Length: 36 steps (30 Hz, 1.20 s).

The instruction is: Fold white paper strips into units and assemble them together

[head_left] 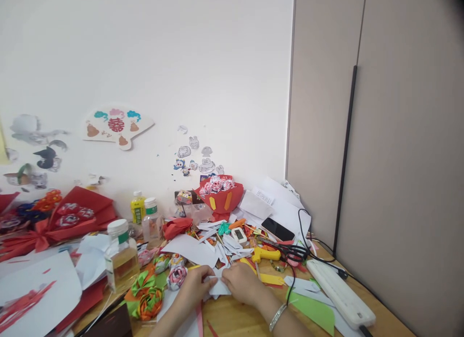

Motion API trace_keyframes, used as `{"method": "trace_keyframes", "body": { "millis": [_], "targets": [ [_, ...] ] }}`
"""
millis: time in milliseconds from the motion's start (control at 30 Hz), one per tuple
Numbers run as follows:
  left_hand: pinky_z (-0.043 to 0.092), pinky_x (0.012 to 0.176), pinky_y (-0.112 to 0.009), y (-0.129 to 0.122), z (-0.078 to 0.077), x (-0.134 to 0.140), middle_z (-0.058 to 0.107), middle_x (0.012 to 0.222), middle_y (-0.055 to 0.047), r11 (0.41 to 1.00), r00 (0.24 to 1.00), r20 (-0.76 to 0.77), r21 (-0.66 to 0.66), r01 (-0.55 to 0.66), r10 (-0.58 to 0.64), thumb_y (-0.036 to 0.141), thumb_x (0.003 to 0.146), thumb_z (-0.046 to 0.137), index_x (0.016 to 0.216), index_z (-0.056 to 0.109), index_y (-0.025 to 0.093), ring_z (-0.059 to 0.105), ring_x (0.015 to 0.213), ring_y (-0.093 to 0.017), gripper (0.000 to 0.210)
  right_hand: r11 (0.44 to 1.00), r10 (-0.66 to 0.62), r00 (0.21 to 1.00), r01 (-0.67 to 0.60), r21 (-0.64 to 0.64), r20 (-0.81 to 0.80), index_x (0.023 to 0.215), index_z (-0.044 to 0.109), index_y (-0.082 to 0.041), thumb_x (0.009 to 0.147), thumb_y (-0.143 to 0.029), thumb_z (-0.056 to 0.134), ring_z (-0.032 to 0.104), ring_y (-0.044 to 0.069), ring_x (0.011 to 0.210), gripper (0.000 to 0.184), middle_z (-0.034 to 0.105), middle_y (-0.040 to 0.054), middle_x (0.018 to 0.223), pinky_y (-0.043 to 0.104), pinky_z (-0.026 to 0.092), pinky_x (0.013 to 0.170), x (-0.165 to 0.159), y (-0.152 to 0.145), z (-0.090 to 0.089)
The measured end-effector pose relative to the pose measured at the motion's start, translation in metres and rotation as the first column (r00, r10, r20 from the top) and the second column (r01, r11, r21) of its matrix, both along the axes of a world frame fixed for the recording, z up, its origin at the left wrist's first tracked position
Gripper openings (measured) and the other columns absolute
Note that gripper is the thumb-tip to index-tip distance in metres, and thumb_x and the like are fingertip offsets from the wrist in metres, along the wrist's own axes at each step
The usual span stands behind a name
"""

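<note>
A small piece of white paper [220,287] lies between my two hands near the table's front. My left hand [198,286] pinches its left side with thumb and fingers. From the other side, my right hand [242,283] grips the paper with bent fingers, and a silver bracelet circles that wrist. Just left of my left hand sits a pink-and-white paper flower [177,277]. A yellow-handled tool [266,255] rests beyond my right hand. Loose white paper strips [232,247] are heaped behind both hands.
Bottles of liquid, including one with a white cap [122,259], stand at left. A red paper bouquet [222,197] is against the wall. At right are a phone [278,229], black cables and a white power strip [340,293]. An orange-and-green paper flower [150,302] lies front left.
</note>
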State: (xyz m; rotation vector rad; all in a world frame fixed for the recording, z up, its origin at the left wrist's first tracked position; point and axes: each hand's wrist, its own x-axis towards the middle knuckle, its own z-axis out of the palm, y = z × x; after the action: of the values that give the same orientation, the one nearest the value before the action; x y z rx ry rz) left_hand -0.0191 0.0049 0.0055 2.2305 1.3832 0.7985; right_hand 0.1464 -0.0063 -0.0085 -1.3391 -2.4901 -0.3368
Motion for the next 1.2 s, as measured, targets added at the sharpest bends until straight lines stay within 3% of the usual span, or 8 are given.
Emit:
{"method": "trace_keyframes", "body": {
  "millis": [200, 433, 667, 800, 967, 1067, 1200],
  "targets": [
    [0.036, 0.055, -0.022, 0.002, -0.001, 0.000, 0.059, 0.058, 0.000, 1.000, 1.000, -0.006, -0.007, 0.028, -0.028, 0.029, 0.067, 0.047, 0.061, 0.058, 0.014, 0.052, 0.059, -0.014, 0.020, 1.000, 0.011, 1.000, -0.011, 0.001, 0.003, 0.077, 0.059, -0.017, 0.083, -0.025, 0.036, 0.055, 0.016, 0.067, 0.026, 0.063, 0.0056, 0.073, 0.023, 0.031, 0.056, 0.003, 0.001, 0.001],
    [0.035, 0.052, -0.021, 0.003, -0.004, 0.001, 0.055, 0.054, 0.001, 0.996, 0.990, 0.128, -0.067, 0.064, -0.055, 0.031, 0.066, 0.048, 0.059, 0.056, 0.014, 0.050, 0.054, -0.013, 0.020, 1.000, 0.020, 0.999, -0.021, -0.007, -0.039, 0.077, 0.059, -0.016, 0.084, -0.025, 0.036, 0.054, 0.014, 0.068, 0.026, 0.063, 0.0046, 0.073, 0.023, 0.030, 0.057, 0.005, 0.002, 0.000],
    [0.035, 0.054, -0.022, 0.005, -0.003, 0.002, 0.057, 0.059, 0.001, 0.998, 0.978, 0.206, -0.054, 0.032, -0.020, 0.033, 0.062, 0.053, 0.073, 0.059, 0.015, 0.047, 0.056, -0.014, 0.022, 0.996, 0.059, 0.996, -0.055, 0.066, -0.069, 0.074, 0.058, -0.016, 0.083, -0.025, 0.037, 0.052, 0.014, 0.064, 0.025, 0.062, 0.0043, 0.069, 0.024, 0.028, 0.056, 0.001, 0.000, -0.002],
    [0.038, 0.057, -0.023, 0.006, -0.002, 0.005, 0.059, 0.066, 0.001, 0.999, 0.932, 0.361, -0.044, -0.002, 0.018, 0.036, 0.058, 0.059, 0.083, 0.059, 0.016, 0.048, 0.057, -0.014, 0.031, 0.993, 0.076, 0.989, -0.065, 0.094, -0.126, 0.071, 0.057, -0.016, 0.083, -0.025, 0.037, 0.050, 0.014, 0.064, 0.026, 0.061, 0.0041, 0.068, 0.025, 0.027, 0.058, -0.002, -0.003, 0.001],
    [0.042, 0.064, -0.026, 0.006, -0.004, 0.006, 0.063, 0.070, -0.003, 0.969, 0.828, 0.559, -0.188, 0.160, -0.028, 0.046, 0.056, 0.061, 0.070, 0.059, 0.013, 0.054, 0.070, -0.019, 0.036, 0.997, 0.083, 0.964, -0.079, 0.026, -0.253, 0.069, 0.057, -0.016, 0.084, -0.025, 0.037, 0.047, 0.011, 0.059, 0.026, 0.060, 0.0017, 0.066, 0.022, 0.025, 0.054, -0.007, -0.004, -0.002],
    [0.043, 0.063, -0.027, 0.007, -0.007, 0.005, 0.063, 0.067, -0.003, 0.964, 0.838, 0.545, -0.204, 0.169, -0.031, 0.050, 0.058, 0.059, 0.067, 0.060, 0.012, 0.054, 0.066, -0.019, 0.039, 0.998, 0.055, 0.943, -0.066, -0.022, -0.328, 0.069, 0.056, -0.016, 0.086, -0.026, 0.035, 0.047, 0.011, 0.060, 0.029, 0.059, 0.0012, 0.066, 0.021, 0.024, 0.053, -0.008, -0.003, -0.005],
    [0.043, 0.063, -0.027, 0.008, -0.008, 0.004, 0.063, 0.064, -0.004, 0.988, 0.878, 0.477, -0.107, 0.113, -0.049, 0.052, 0.058, 0.058, 0.065, 0.060, 0.013, 0.055, 0.066, -0.020, 0.040, 0.992, 0.039, 0.929, -0.079, -0.095, -0.367, 0.069, 0.056, -0.016, 0.086, -0.028, 0.035, 0.046, 0.010, 0.058, 0.030, 0.059, 0.0005, 0.066, 0.021, 0.023, 0.050, -0.009, -0.003, -0.006]
  ]
}}
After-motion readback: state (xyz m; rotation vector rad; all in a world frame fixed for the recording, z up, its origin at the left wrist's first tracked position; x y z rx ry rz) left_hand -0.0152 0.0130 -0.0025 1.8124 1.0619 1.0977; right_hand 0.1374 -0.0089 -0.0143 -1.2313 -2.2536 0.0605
